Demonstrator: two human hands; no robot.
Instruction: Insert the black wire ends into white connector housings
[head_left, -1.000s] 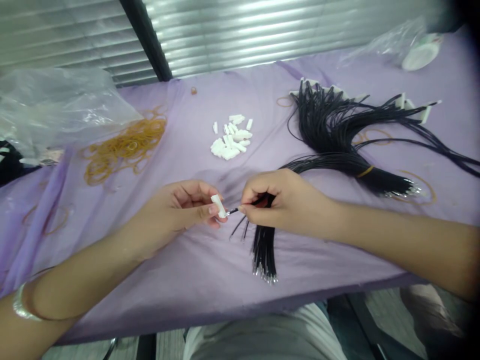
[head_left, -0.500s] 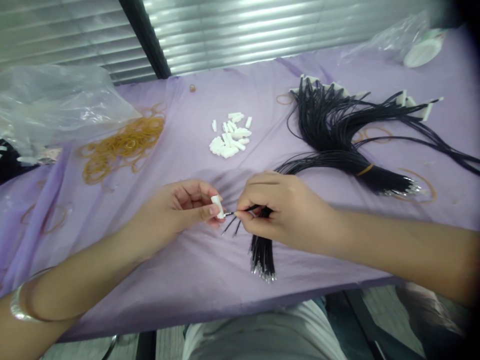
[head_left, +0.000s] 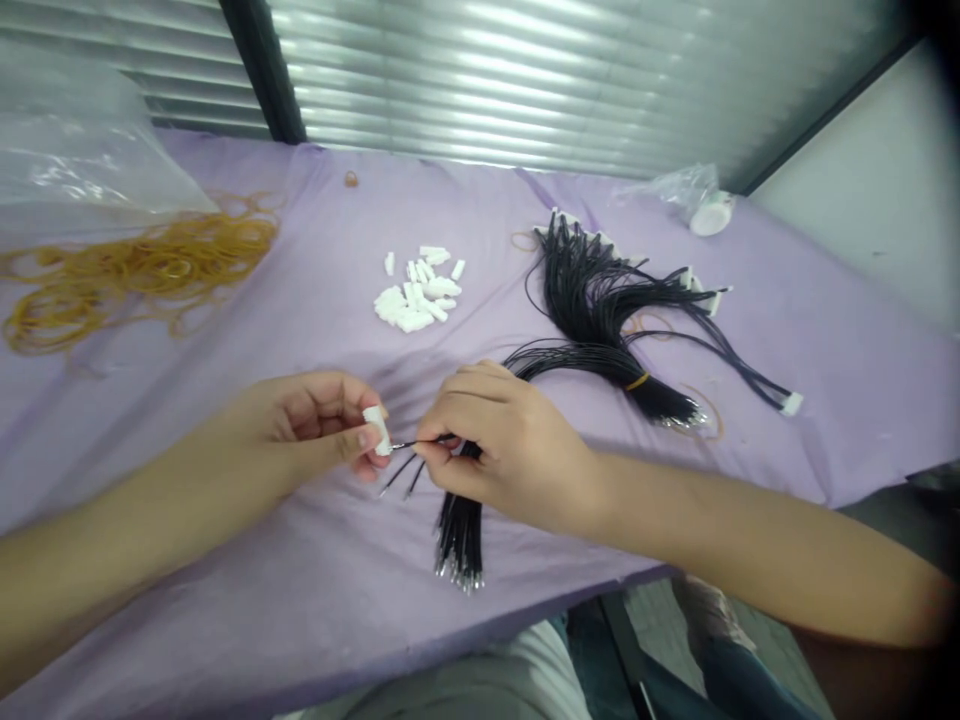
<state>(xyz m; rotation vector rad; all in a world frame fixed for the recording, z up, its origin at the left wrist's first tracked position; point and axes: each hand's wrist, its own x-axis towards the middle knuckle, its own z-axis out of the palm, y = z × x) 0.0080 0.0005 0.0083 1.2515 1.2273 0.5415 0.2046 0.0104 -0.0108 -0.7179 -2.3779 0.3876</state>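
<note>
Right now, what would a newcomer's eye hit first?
Probably the black wires sprawled right of centre across the purple cloth, and the rubber bands tangled at left. Between them lie small white pieces. Nearer, the left hand holds a white block; the right hand pinches a thin wire at its edge.

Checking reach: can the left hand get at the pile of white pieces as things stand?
Probably yes: the white pieces lie just beyond the left hand, with only purple cloth visible between. However, that hand is holding a white connector, which may hamper its grasp.
</note>
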